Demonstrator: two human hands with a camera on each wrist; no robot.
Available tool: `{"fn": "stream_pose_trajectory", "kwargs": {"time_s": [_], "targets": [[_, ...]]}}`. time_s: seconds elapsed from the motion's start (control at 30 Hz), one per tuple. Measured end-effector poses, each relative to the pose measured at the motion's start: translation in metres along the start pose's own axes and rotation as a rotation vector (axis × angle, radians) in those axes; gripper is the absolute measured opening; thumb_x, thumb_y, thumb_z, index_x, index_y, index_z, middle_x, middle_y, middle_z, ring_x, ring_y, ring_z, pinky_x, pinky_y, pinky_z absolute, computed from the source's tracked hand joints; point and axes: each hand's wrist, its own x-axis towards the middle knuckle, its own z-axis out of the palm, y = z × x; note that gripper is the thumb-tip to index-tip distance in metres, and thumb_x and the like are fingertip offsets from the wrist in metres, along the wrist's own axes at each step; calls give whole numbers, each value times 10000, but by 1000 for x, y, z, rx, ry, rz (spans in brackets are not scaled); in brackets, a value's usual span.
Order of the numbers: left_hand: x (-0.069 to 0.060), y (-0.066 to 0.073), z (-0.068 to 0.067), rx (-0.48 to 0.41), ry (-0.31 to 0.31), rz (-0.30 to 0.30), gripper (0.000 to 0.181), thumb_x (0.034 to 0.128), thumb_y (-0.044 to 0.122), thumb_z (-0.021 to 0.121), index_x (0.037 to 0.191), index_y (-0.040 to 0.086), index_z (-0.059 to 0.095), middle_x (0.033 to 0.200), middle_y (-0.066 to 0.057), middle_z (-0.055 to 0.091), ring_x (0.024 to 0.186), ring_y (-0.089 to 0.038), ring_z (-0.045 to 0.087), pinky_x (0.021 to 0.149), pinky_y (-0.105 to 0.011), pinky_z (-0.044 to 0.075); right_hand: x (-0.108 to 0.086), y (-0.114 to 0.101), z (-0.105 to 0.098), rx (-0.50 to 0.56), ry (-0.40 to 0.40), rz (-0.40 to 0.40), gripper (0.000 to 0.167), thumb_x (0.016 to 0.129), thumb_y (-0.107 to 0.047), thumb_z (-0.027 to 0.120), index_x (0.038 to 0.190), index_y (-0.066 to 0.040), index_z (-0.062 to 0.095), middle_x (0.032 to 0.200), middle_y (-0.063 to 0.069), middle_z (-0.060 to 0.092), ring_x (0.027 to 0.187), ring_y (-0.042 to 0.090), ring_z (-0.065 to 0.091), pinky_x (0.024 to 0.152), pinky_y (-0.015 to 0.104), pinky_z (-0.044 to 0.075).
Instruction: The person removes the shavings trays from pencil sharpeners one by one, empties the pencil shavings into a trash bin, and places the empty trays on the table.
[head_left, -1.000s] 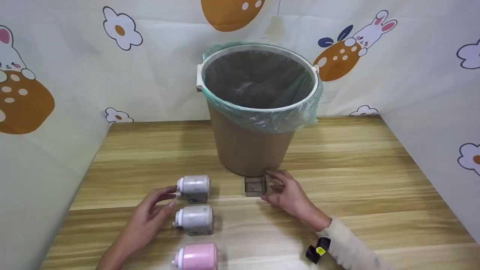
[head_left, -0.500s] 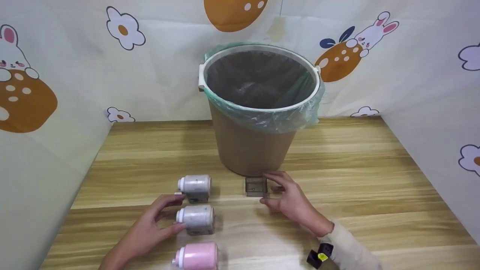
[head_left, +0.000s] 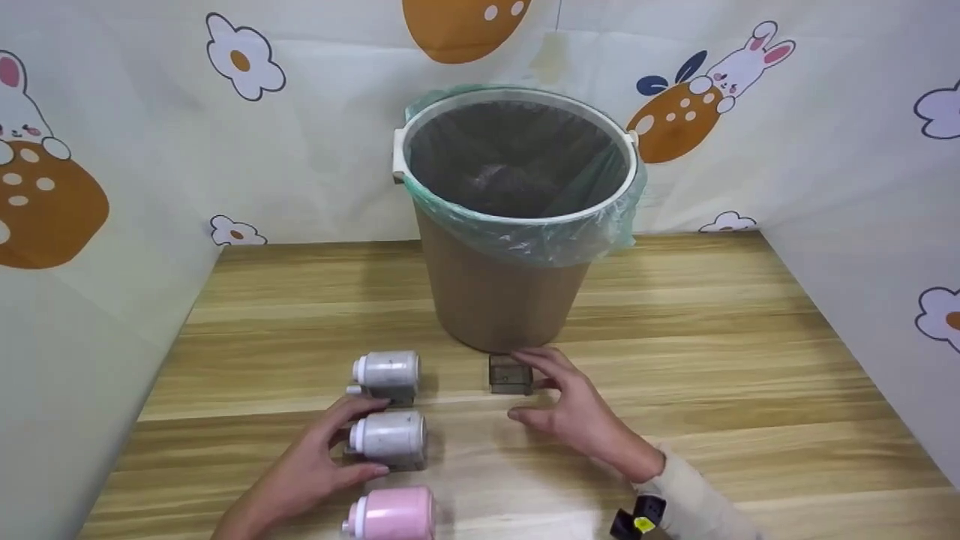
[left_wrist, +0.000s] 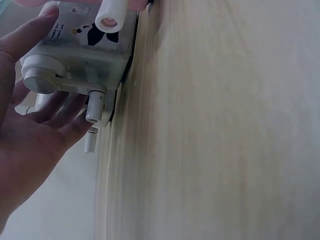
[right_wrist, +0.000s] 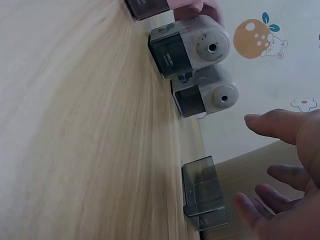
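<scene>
Three rotary pencil sharpeners stand in a column at the left in the head view. My left hand (head_left: 315,461) grips the middle grey pencil sharpener (head_left: 390,436), thumb on the near side and fingers on the far side. In the left wrist view the thumb lies over that sharpener's printed side (left_wrist: 90,40). A second grey sharpener (head_left: 388,371) stands beyond it, and a pink sharpener (head_left: 396,514) is nearest. My right hand (head_left: 581,412) hovers with thumb and fingers spread beside a smoky clear shavings drawer (right_wrist: 204,195) on the table, holding nothing.
A tall brown trash bin (head_left: 502,292) lined with a green plastic bag (head_left: 555,244) stands just behind the drawer. Patterned cloth walls (head_left: 322,150) enclose the wooden table (head_left: 712,352) at the back and sides.
My left hand has moved from beside the far grey sharpener toward me and round the middle one. My right thumb has drawn away from the drawer, which stays in place.
</scene>
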Motion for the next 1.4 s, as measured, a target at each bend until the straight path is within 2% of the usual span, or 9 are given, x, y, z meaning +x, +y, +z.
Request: {"fn": "stream_pose_trajectory", "kwargs": {"time_s": [0.23, 0.43, 0.53, 0.67, 0.87, 1.07, 1.23, 1.4], "targets": [[-1, 0, 2, 45, -22, -22, 674, 776, 212, 849, 1364, 88, 545, 1304, -160, 594, 1140, 29, 554, 983, -150, 468, -3, -7, 4, 11, -24, -30, 687, 754, -118, 864, 1367, 0, 576, 1400, 149, 543, 1267, 334, 533, 981, 462, 537], [0, 2, 3, 99, -50, -75, 688, 780, 270, 843, 1377, 108, 540, 1264, -110, 634, 1060, -6, 580, 927, -214, 501, -6, -13, 9, -20, -52, -59, 689, 779, -183, 857, 1394, -66, 569, 1413, 90, 543, 1279, 265, 533, 1013, 423, 520], [1, 4, 3, 90, -56, -100, 668, 790, 283, 833, 1369, 110, 550, 1238, -97, 648, 1024, -9, 585, 903, -225, 510, -6, -17, 12, -22, -66, -62, 712, 772, -183, 857, 1410, -86, 557, 1429, 60, 537, 1296, 236, 526, 1044, 424, 504], [1, 5, 4, 60, -52, -97, 628, 804, 259, 827, 1349, 85, 566, 1198, -112, 658, 995, -7, 590, 874, -222, 519, -6, -21, 15, -5, -82, -69, 720, 766, -166, 859, 1414, -93, 552, 1435, 43, 529, 1300, 228, 527, 1051, 430, 498], [3, 6, 3, 38, -51, -106, 606, 806, 238, 827, 1332, 71, 578, 1159, -119, 660, 976, -2, 593, 863, -218, 519, -4, -23, 21, 30, -93, -102, 715, 758, -121, 858, 1405, -79, 557, 1428, 63, 524, 1266, 282, 554, 1045, 410, 505], [5, 10, 0, 54, -53, -117, 608, 806, 258, 827, 1333, 77, 581, 1173, -114, 662, 982, -8, 593, 870, -216, 512, -3, -23, 25, 31, -112, -125, 700, 782, -138, 851, 1411, -83, 549, 1408, 87, 529, 1186, 199, 575, 1030, 385, 514], [8, 15, -6, 80, -44, -109, 617, 799, 278, 829, 1340, 114, 581, 1205, -101, 668, 1012, -32, 614, 888, -229, 522, -2, -22, 29, -3, -124, -114, 690, 799, -189, 845, 1411, -78, 548, 1410, 95, 534, 1189, 294, 569, 1045, 361, 502], [11, 20, -10, 82, -71, -151, 638, 790, 301, 831, 1352, 145, 572, 1195, -108, 669, 1009, -82, 635, 881, -252, 533, -2, -24, 31, 2, -135, -95, 699, 794, -191, 848, 1415, -81, 546, 1415, 102, 534, 1132, 323, 583, 1043, 355, 499]]}}
